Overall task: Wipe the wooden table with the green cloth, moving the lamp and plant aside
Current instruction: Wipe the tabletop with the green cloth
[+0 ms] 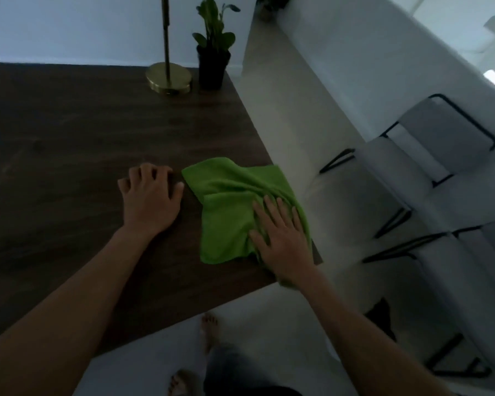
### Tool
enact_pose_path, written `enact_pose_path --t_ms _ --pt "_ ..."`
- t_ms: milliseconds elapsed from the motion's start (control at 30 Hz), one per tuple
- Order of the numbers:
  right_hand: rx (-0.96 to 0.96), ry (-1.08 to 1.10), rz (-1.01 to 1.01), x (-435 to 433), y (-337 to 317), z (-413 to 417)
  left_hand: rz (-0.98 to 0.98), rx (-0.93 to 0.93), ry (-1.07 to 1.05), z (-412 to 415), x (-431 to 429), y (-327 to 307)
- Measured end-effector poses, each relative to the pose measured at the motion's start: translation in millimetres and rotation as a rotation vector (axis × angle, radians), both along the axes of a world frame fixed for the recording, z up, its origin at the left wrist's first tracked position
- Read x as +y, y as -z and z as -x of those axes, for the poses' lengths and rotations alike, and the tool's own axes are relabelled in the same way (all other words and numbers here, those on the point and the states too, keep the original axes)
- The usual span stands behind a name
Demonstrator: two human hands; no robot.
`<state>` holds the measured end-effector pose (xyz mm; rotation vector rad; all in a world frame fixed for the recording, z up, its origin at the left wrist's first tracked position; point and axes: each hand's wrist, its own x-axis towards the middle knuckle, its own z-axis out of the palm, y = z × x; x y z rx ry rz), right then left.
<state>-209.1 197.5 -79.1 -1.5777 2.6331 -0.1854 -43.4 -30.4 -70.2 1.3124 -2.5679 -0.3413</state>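
Note:
A dark wooden table (69, 144) fills the left of the view. The green cloth (226, 212) lies rumpled near the table's right front corner. My right hand (283, 238) presses flat on the cloth's right part, fingers spread. My left hand (150, 195) rests on the bare wood just left of the cloth, fingers slightly curled, holding nothing. At the far right corner of the table stand the brass lamp (168, 80), with a round base and a thin pole, and beside it the plant (213, 57) in a black pot.
Right of the table runs pale floor (292, 110). White cushioned chairs with black metal frames (429, 155) stand along the right side. My bare feet (209, 331) show below the table's front edge. A white wall lies behind the table.

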Motion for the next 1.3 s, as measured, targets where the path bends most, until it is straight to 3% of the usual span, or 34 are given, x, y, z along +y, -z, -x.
enact_pose_path --t_ms 133,200,267,367,467,567,667,800,934,1034,1134,1201,1301 --pt "0.003 -0.238 -0.086 46 -8 16 0.027 0.017 -0.021 11 -18 -3" --pt "-0.086 -0.303 -0.111 37 -9 42 0.027 0.017 -0.015 16 -20 -4" --pt "-0.162 -0.220 -0.085 13 -10 63 0.019 0.017 0.000 19 -22 -4" --pt "-0.041 0.026 -0.061 -50 -1 39 0.024 -0.010 0.019 22 -44 -11" --pt "0.022 -0.109 -0.042 -77 0 -10 0.017 -0.031 -0.010 20 -65 -14" --pt "-0.034 -0.269 0.010 -85 -12 12 0.042 0.005 -0.040 9 -76 -11" --pt "-0.031 -0.099 0.056 -140 -16 66 0.022 -0.015 -0.043 8 -76 -8" --pt "-0.066 -0.026 -0.106 -251 -7 83 0.023 -0.001 -0.113 11 -75 -3" --pt "0.014 -0.275 -0.104 -261 -3 44 0.008 -0.015 -0.131 11 -76 0" --pt "-0.126 -0.418 0.087 -203 -7 43 0.000 -0.005 -0.135 11 -77 -2" --pt "-0.154 -0.211 0.208 -199 -11 86 -0.010 -0.002 -0.157 10 -76 -2" --pt "-0.109 -0.072 0.137 -234 -12 110 -0.015 -0.009 -0.155 11 -76 -1" --pt "-0.077 -0.064 -0.046 -293 -6 114 -0.014 -0.030 -0.148 12 -77 0"
